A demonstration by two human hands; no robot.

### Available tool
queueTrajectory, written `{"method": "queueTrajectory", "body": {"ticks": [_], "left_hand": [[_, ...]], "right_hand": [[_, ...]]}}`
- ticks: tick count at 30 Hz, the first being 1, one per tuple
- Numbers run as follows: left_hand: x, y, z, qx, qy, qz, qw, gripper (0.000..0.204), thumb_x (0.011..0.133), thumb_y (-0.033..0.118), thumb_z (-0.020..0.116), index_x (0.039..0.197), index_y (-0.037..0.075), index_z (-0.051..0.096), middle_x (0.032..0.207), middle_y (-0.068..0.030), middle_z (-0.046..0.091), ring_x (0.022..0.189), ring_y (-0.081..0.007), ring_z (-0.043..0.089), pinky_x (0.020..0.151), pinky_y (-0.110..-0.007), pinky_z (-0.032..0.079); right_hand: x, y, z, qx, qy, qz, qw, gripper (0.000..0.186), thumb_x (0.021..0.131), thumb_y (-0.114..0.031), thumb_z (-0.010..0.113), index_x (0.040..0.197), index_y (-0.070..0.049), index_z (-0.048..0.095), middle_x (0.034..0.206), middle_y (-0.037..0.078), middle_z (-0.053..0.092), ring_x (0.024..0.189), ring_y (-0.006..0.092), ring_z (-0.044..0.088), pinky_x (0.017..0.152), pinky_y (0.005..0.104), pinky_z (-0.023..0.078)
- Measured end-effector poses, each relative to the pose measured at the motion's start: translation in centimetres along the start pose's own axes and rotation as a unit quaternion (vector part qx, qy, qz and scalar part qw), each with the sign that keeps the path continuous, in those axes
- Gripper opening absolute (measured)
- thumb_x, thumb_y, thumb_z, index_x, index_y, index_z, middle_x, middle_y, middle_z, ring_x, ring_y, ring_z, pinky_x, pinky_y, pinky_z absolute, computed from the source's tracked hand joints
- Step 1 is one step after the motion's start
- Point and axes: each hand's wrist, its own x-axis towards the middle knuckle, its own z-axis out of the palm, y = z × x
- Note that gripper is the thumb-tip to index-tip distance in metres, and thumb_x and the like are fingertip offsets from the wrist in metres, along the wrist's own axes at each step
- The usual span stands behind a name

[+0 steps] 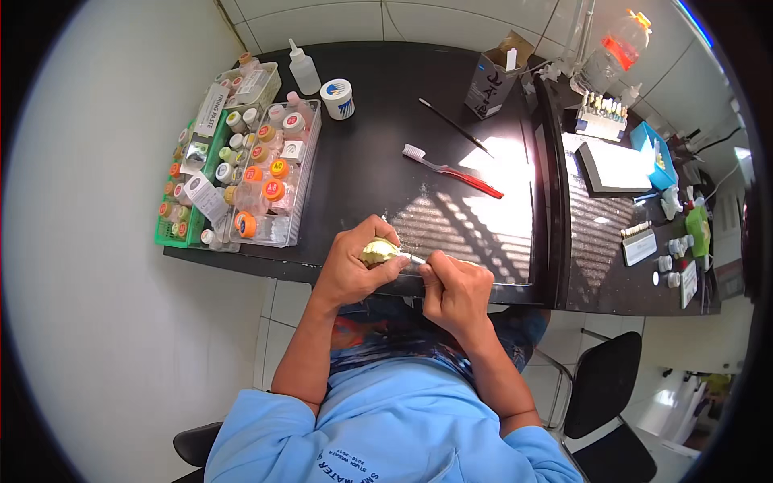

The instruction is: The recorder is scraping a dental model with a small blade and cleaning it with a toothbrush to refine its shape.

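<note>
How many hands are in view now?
2: the left hand grips the yellowish piece; the right hand holds a slim tool, tip toward it. No others show.

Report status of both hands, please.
Left hand holding pale yellow piece. Right hand gripping slim tool, tip close to piece. Toothbrush beyond hands, out of the way.

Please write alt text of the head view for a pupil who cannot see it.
Seen from above, a left hand grips a pale yellow piece while the right hand holds a slim tool to it, at a dark desk. Beyond lies a red-handled toothbrush; trays of small jars stand at left.
</note>
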Motion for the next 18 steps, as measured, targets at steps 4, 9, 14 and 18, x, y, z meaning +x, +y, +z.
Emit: {"method": "queueTrajectory", "body": {"ticks": [4,9,14,18], "left_hand": [[0.08,-0.22,0.01,-0.003,0.0,0.005,1.0,0.028,0.091,0.017,0.088,0.102,0.007,0.065,0.075,0.003,0.06,0.07,-0.0048,0.055,0.063,-0.026,0.045],[0.06,-0.08,0.02,-0.011,-0.003,0.001,1.0,0.028,0.091,0.017,0.088,0.103,0.007,0.065,0.076,0.0034,0.061,0.069,-0.0041,0.054,0.062,-0.025,0.045],[-0.01,0.07,0.11,-0.017,0.0,0.004,1.0,0.028,0.091,0.015,0.087,0.104,0.007,0.064,0.077,0.0039,0.062,0.069,-0.0031,0.055,0.062,-0.025,0.045],[0.05,-0.1,0.12,-0.021,0.001,0.01,1.0,0.027,0.091,0.015,0.087,0.104,0.007,0.065,0.076,0.0038,0.062,0.069,-0.0032,0.054,0.062,-0.025,0.044]], "right_hand": [[0.11,-0.01,0.07,0.001,0.002,0.0,1.0,0.029,0.097,-0.018,0.077,0.08,-0.01,0.055,0.064,0.008,0.057,0.053,0.033,0.06,0.049,0.0449,0.042],[0.12,-0.09,0.07,0.002,0.005,0.004,1.0,0.03,0.097,-0.018,0.077,0.079,-0.01,0.055,0.063,0.008,0.056,0.053,0.0331,0.06,0.049,0.0446,0.042],[0.18,-0.24,-0.11,0.01,0.003,0.0,1.0,0.031,0.097,-0.017,0.077,0.078,-0.009,0.053,0.063,0.008,0.056,0.053,0.0327,0.059,0.049,0.0442,0.042],[0.12,-0.19,-0.1,0.002,-0.001,0.001,1.0,0.032,0.097,-0.017,0.077,0.078,-0.009,0.053,0.063,0.009,0.056,0.053,0.0329,0.059,0.05,0.0443,0.042]]}}
